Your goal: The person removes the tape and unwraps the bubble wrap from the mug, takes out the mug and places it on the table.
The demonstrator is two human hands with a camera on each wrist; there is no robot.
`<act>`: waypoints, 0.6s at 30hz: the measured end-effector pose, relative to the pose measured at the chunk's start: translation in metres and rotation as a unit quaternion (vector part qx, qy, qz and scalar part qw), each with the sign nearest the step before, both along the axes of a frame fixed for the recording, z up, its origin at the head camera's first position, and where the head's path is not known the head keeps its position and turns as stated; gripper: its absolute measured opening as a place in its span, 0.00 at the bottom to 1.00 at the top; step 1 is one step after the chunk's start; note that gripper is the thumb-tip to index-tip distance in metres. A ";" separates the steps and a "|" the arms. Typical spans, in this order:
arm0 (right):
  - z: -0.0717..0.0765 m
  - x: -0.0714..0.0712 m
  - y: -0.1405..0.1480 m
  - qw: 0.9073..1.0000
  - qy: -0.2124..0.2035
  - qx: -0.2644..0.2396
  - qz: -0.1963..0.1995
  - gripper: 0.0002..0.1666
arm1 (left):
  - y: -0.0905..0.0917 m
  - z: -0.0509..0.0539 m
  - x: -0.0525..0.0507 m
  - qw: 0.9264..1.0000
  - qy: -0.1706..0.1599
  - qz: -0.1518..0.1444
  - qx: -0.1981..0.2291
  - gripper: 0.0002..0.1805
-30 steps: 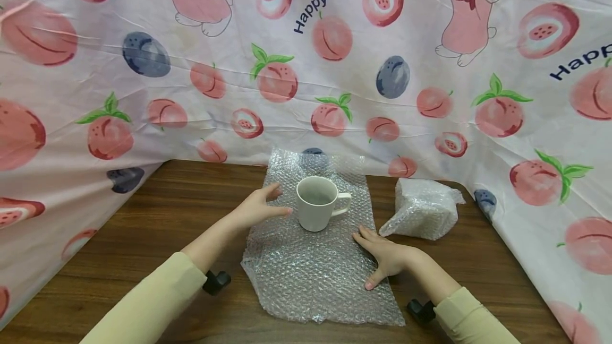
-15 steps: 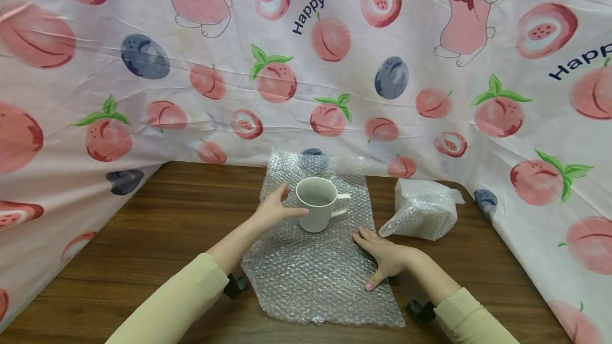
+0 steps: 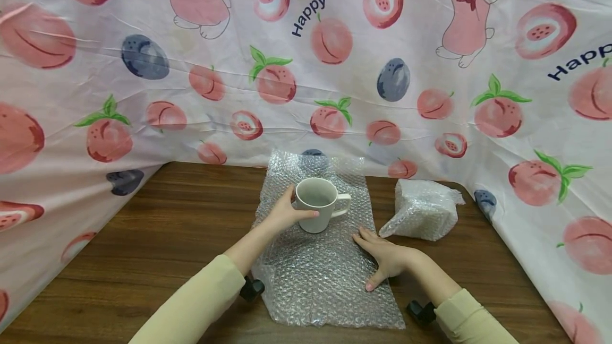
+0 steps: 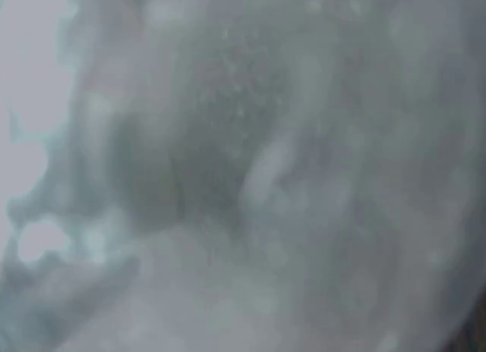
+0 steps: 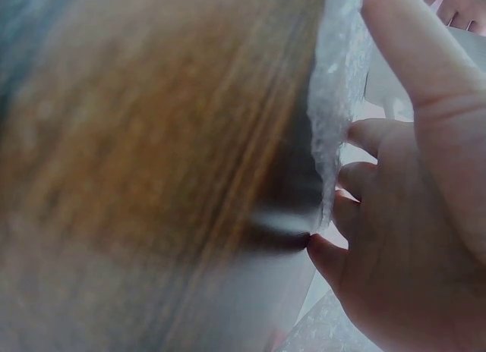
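Observation:
A white mug (image 3: pixel 313 222) stands upright on a sheet of bubble wrap (image 3: pixel 330 285), its handle toward the right. My left hand (image 3: pixel 285 213) holds the mug's left side, thumb across the front and fingers partly hidden behind it. Bubble wrap blurs nearly all of the left wrist view. Flat on the sheet's right edge lies my right hand (image 3: pixel 385 256), fingers spread. From the right wrist view, the right hand's fingers (image 5: pixel 425 193) touch the edge of the wrap.
A bubble-wrapped bundle (image 3: pixel 425 211) sits on the wooden table (image 3: pixel 158 238) to the right of the sheet. A fruit-print cloth (image 3: pixel 287 137) closes off the back and both sides.
My left hand has moved right, from beside the mug to contact with it. The sheet's left edge has shifted rightward by the left wrist. Mug and right hand stay put.

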State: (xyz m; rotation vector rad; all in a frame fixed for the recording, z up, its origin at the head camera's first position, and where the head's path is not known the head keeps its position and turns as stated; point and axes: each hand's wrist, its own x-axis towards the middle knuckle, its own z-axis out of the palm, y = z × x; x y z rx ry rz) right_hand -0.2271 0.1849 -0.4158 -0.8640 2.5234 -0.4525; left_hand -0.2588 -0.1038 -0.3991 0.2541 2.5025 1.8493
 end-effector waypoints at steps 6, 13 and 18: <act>0.000 0.000 0.001 1.000 -0.001 -0.003 0.000 0.71 | 0.005 -0.003 -0.002 1.000 -0.001 0.010 0.007 0.62; -0.003 -0.001 0.002 1.000 -0.001 0.000 -0.003 0.71 | 0.010 -0.007 -0.007 1.000 -0.003 0.021 0.021 0.64; -0.004 -0.001 0.002 1.000 0.000 -0.003 -0.002 0.71 | 0.012 -0.009 -0.008 0.999 -0.003 0.024 0.029 0.64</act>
